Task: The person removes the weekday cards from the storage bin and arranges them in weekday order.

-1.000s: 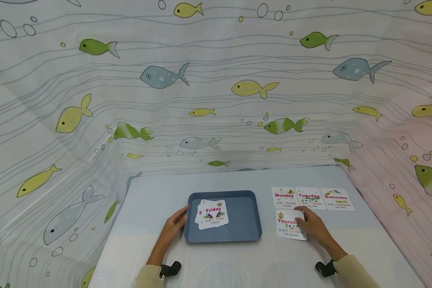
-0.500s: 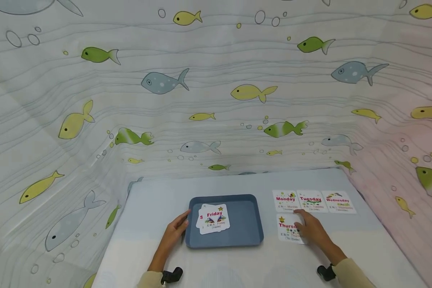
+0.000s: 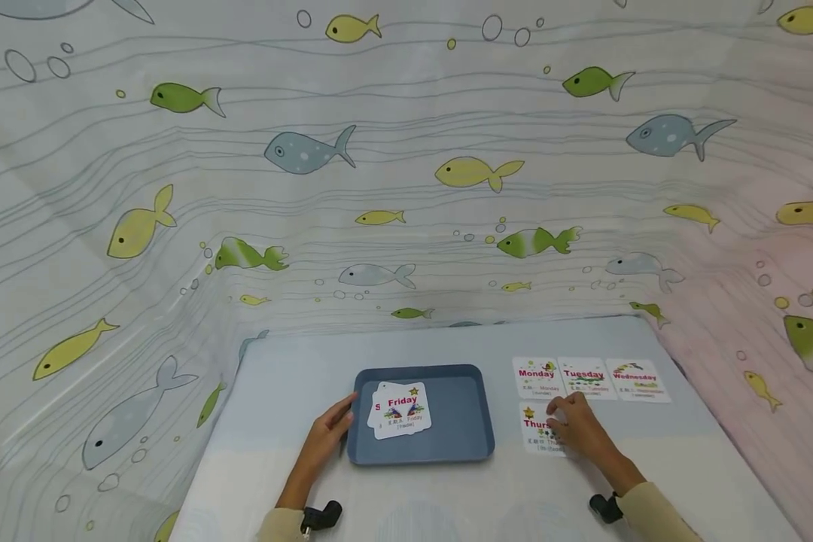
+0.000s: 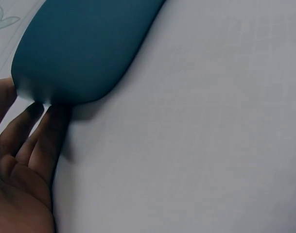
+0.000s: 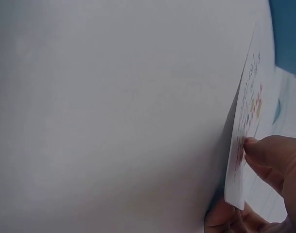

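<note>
My left hand rests against the left edge of a blue tray, fingers fairly straight, tips touching the rim in the left wrist view. On the tray lies a small pile of white cards, a Friday card on top. My right hand pinches the right side of a Thursday card. In the right wrist view the thumb presses this card's printed face, other fingers are at its edge, and the card sits tilted with a shadow under it. The hand covers part of its print.
Above the Thursday card, a Monday card, a Tuesday card and a Wednesday card lie side by side. A fish-patterned cloth hangs behind the pale table and along its sides.
My right hand has shifted slightly left over the Thursday card, its fingers drawn in from the Monday card's lower edge. The left hand stays at the tray.
</note>
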### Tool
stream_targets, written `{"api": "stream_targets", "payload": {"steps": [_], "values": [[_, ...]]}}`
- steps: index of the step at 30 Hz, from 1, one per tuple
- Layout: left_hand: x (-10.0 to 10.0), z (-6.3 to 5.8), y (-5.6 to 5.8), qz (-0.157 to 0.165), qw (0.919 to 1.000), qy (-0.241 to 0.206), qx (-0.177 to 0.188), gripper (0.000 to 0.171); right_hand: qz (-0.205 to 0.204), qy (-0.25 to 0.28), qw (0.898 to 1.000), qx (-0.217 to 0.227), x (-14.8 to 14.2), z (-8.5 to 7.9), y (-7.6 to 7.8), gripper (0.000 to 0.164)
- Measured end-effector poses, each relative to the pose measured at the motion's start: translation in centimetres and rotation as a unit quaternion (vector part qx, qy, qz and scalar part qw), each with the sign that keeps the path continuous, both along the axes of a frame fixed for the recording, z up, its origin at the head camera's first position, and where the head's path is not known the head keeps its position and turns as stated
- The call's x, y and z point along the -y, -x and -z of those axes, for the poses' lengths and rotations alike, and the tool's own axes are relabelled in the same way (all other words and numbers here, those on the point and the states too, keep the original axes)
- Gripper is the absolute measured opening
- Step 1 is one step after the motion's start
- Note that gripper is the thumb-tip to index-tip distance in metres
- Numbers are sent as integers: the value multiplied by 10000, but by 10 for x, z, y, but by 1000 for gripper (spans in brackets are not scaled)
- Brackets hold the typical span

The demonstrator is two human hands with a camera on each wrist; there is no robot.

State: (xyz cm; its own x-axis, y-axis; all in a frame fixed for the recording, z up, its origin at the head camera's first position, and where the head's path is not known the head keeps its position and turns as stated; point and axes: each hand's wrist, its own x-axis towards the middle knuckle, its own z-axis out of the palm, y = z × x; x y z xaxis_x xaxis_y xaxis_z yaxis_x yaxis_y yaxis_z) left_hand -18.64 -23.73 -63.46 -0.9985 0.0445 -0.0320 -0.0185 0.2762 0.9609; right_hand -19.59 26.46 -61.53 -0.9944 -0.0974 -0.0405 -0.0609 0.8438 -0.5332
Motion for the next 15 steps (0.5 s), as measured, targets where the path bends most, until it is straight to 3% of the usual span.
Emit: {"api": "stream_targets", "payload": {"steps": [15], "values": [[1, 1, 1, 25, 9996, -228, 180, 43, 55, -42, 9999, -74, -1, 1, -2, 19]]}}
